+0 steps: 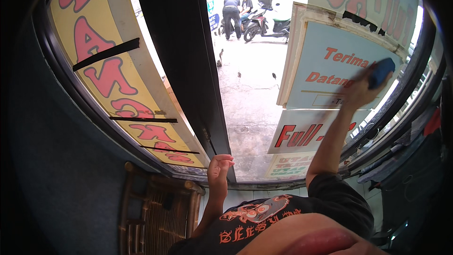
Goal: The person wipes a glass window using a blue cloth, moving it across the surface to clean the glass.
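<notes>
My right hand is raised high and grips a dark blue cloth or sponge, pressed against the glass window pane over a pale blue paper sign. My left hand hangs lower, fingers loosely curled and holding nothing, close to the bottom of the dark vertical window frame.
A yellow banner with red letters covers the left pane. More paper signs are stuck low on the right pane. A wicker chair stands at lower left. Outside, people stand by parked motorbikes on pavement.
</notes>
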`<action>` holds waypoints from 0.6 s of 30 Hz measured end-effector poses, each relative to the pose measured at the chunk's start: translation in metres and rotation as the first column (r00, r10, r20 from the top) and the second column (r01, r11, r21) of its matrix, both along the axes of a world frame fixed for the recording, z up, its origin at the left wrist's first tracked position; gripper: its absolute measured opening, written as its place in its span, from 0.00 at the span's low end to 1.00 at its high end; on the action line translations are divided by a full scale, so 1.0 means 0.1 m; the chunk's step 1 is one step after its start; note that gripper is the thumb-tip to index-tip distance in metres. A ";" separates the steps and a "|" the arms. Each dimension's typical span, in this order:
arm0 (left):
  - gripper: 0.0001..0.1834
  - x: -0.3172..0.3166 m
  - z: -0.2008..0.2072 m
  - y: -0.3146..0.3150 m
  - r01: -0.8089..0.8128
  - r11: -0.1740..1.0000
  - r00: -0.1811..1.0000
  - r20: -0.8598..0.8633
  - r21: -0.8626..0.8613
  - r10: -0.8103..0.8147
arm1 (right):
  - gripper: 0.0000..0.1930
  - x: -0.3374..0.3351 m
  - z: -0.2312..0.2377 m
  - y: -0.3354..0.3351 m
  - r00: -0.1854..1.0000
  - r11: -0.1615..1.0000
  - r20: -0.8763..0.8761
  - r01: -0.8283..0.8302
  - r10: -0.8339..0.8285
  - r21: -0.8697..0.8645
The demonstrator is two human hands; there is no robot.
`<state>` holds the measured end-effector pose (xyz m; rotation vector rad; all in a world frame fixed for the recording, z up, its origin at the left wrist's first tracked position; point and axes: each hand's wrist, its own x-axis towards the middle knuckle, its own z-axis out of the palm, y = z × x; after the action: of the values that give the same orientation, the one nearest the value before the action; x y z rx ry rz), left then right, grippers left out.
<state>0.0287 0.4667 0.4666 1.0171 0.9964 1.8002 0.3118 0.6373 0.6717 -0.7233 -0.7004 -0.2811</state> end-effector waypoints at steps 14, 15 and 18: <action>0.07 0.18 -0.08 0.14 0.072 0.997 0.994 0.079 -0.038 -0.069 | 0.35 -1.70 -0.54 -0.23 0.307 0.995 0.951 0.079 0.028 -0.055; 0.07 0.19 -0.08 0.14 0.081 0.996 0.994 0.071 -0.036 -0.078 | 0.33 -1.71 -0.66 -0.26 0.253 0.998 0.967 0.042 0.036 -0.048; 0.07 0.22 -0.08 0.15 0.090 0.995 0.994 0.068 -0.032 -0.087 | 0.30 -1.58 -0.61 -0.37 0.310 0.993 0.943 -0.053 0.117 -0.106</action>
<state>0.0503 0.4821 0.4586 0.9583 0.9251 1.7269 0.1540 0.6006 0.6108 -0.4999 -1.9305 -0.6182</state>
